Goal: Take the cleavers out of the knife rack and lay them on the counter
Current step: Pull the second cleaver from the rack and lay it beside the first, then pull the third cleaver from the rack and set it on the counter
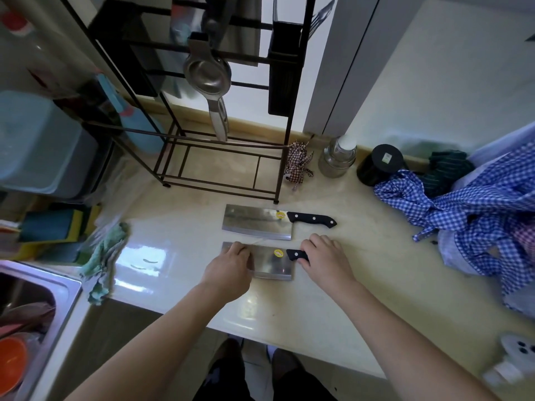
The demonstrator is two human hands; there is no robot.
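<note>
Near cleaver: flat on the counter, blade pointing left, black handle to the right, yellow sticker by the handle; both hands are on it.
Far cleaver: flat on the counter just behind the near cleaver, parallel to it, blade left, handle right, same yellow sticker; the two blades lie close with a thin strip of counter between; no hand touches it.
Left hand: palm down on the left end of the near cleaver's blade, fingers laid over the steel and curled at its far edge.
Right hand: wrapped over the near cleaver's handle, fingers closed round it; only the front of the handle shows.
Rack: black wire frame standing behind the far cleaver, its front foot just beyond the blade; a steel squeezer hangs from a bar, and a dark holder sits on its right post.
Right of the cleavers: blue checked cloth heaped well apart; a black jar and a glass jar stand farther back.
Left of the cleavers: green rag draped at the counter's edge, with the sink beyond it.
</note>
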